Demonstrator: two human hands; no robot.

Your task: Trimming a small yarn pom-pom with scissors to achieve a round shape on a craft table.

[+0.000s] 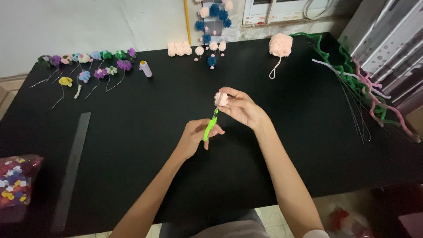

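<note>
- Right hand (240,108) pinches a small pale pink pompom (221,98) between thumb & fingertips, held up above the middle of the desk (282,145).
- Left hand (196,139) is closed round a green-handled tool (210,128); looks like small snips or a cutter, can't tell which. Its tip points up & meets the underside of the pompom.
- Step in hand, by my read: you're trimming or working the pompom w/ the tool, hands close together, both off the desk.
- Next move calls for a steady pinch w/ the right hand & small turns of the pompom so the tip reaches each side; keep your fingertips clear of the tip.
- Watch: the fluff hides the tip, so it's easy to go too deep or nick a finger.
- Around you: pink yarn ball (280,44) at the far edge w/ a loose tail, more pink pompoms (179,48) nearby, blue & pink ones strung at the wall.
- Far left: row of finished yarn flowers (86,66) on wire stems, a pale spool (145,68) beside them.
- Right edge: chenille stems (352,72) & thin wires. Left: long ruler (72,167), bag of coloured bits (15,180).
</note>
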